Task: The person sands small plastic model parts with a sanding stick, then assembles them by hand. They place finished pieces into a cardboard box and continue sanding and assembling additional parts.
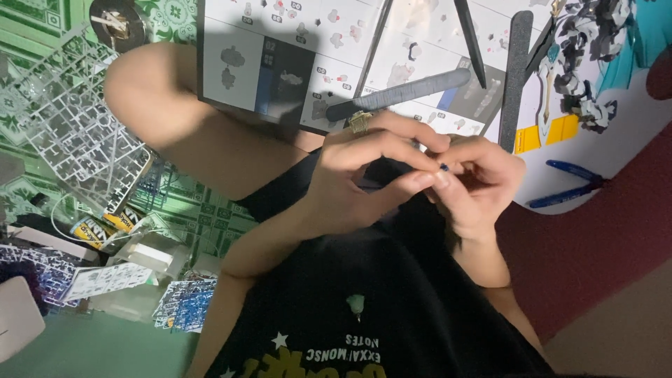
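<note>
White parts frame (77, 133) lies far left. Left hand (364, 175) and right hand (476, 185) meet over the lap, fingertips pinched on a tiny blue part (444, 166). Best held firmly and turned slowly. Files (399, 93) lie above on a manual (280, 63).

Both hands (413, 178) pinch tiny dark part (443, 166) over instruction sheet (308, 56).
</note>
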